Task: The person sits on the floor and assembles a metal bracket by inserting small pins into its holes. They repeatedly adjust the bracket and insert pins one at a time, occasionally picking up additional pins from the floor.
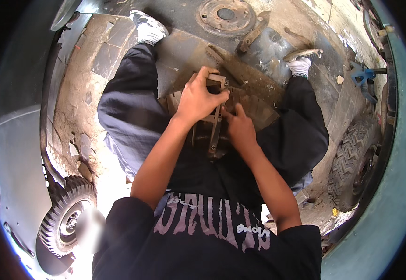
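Between my legs is a grey metal bracket (216, 133), a long bar with holes along it and an open rectangular frame at its far end. My left hand (199, 95) grips that frame, fingers over the far edge and thumb on its right side. Close against the bar's right side is my right hand (241, 125), its fingers bent in and the index finger raised. Whatever its fingertips hold is too small to make out. Under the bracket lies a brown, ribbed, rounded piece (259, 110), partly covered by my hands and legs.
A rusty round metal disc (225, 16) lies on the floor ahead, with a rusty metal arm (252, 38) beside it. Vehicle wheels stand on the left (70, 219) and right (354, 163). A blue tool (362, 75) is at the far right. Vehicle panels flank both sides.
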`<state>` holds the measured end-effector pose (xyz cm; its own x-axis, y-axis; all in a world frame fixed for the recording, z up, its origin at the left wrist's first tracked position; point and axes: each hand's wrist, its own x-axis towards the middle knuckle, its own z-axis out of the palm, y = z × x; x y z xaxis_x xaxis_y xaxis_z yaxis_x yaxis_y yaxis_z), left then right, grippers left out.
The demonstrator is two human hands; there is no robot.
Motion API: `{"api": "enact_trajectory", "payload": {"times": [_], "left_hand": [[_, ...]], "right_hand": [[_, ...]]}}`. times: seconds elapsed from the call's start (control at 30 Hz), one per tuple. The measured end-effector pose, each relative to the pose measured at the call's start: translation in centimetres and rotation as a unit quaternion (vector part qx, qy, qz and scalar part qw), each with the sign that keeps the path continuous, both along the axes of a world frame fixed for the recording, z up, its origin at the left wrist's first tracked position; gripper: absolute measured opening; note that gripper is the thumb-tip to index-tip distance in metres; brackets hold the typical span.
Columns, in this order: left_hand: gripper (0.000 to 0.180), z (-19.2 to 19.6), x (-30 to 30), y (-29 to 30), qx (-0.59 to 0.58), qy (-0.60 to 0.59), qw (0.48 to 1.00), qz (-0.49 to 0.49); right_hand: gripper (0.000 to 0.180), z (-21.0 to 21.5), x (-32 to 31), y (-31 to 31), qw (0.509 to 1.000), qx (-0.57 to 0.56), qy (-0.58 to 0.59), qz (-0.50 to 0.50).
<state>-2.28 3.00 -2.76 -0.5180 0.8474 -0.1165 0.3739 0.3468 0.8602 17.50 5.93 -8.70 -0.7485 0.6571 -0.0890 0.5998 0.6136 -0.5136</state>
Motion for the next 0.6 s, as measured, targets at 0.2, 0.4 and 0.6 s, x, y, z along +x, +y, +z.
{"api": "enact_trajectory", "payload": {"times": [0.2,0.4,0.6], "left_hand": [[0.065,-0.4,-0.3,-0.4,0.007,-0.033,0.999,0.024],[0.066,-1.1,0.2,-0.2,-0.024,-0.025,0.989,0.145],[0.067,-0.8,-0.3,0.2,-0.042,0.019,0.99,0.13]], "right_hand": [[0.041,-2.6,-2.9,3.9,0.996,0.001,0.08,-0.048],[0.036,-3.6,1.5,0.6,0.873,-0.254,0.298,-0.29],[0.031,-1.3,2.1,0.9,0.883,-0.268,0.299,-0.244]]}}
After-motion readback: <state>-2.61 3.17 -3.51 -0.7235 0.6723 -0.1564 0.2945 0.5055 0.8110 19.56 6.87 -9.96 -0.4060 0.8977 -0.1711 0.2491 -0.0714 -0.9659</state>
